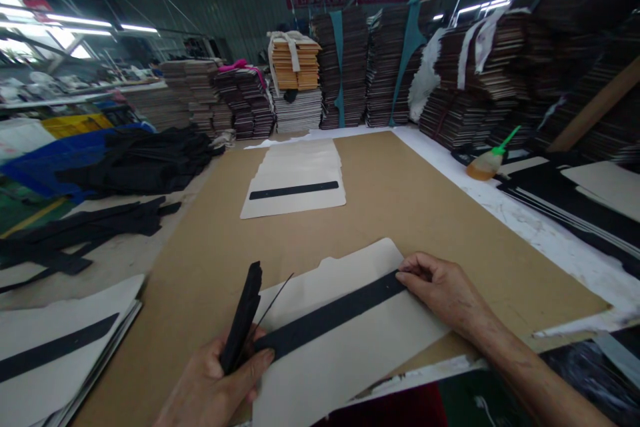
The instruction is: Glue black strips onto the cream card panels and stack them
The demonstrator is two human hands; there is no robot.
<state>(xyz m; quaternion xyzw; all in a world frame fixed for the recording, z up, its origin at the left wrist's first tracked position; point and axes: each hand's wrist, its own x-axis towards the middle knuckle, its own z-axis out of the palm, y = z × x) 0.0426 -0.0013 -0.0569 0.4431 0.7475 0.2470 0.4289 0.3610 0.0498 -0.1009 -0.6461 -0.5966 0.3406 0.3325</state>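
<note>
A pale panel (345, 360) lies at a slant on the brown board close to me, with a long black strip (333, 313) across it. My left hand (225, 367) is closed round a folded black bundle (244, 320) that sticks up, and its thumb presses the strip's left end. A thin dark rod or thread (276, 300) also rises from that hand; its kind is unclear. At the strip's far right end, my right hand (440, 283) pinches the strip between thumb and fingers at the panel's edge.
Farther up the brown board (400, 213) lie pale panels (300, 167), the nearest with a black strip. Stacked panels (60, 353) sit at left, beneath black cloth pieces (145, 160). A green-tipped bottle (487, 161) stands at right. Tall material stacks (345, 67) line the back.
</note>
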